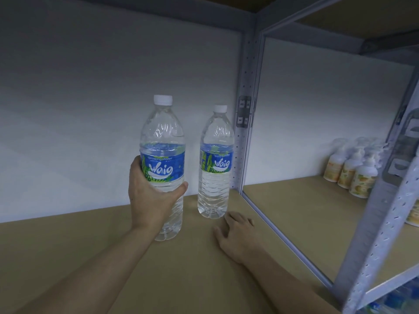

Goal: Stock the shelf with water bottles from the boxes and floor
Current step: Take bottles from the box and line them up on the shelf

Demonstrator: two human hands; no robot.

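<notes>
On the brown shelf board [68,257], seen from the head camera, we find two clear water bottles with white caps and blue "Waig" labels standing upright before a white back wall [90,109]. Our left hand [149,196] grips the nearer bottle [162,141] around its lower half, just under the label. The thumb lies across the front and the fingers [136,163] are clamped around the far side. We cannot tell whether its base sits on the board or hangs just above it. The second bottle [215,162] stands free on the board, to the right and farther back, near the grey perforated metal upright [246,109] at the end of this bay. The two bottles are close but apart. Our right hand [238,234] rests palm down on the board just in front of that second bottle, its fingers [229,217] relaxed, slightly spread and holding nothing. The fingertips are near the bottle's base, though contact is unclear. Beyond the upright lies a neighbouring bay with its own brown board, where a cluster of pale pump bottles [353,171] with yellow labels stands toward the back. Another perforated upright [385,211] crosses the right foreground, and below it something blue [385,300] shows — too blurred to name.
</notes>
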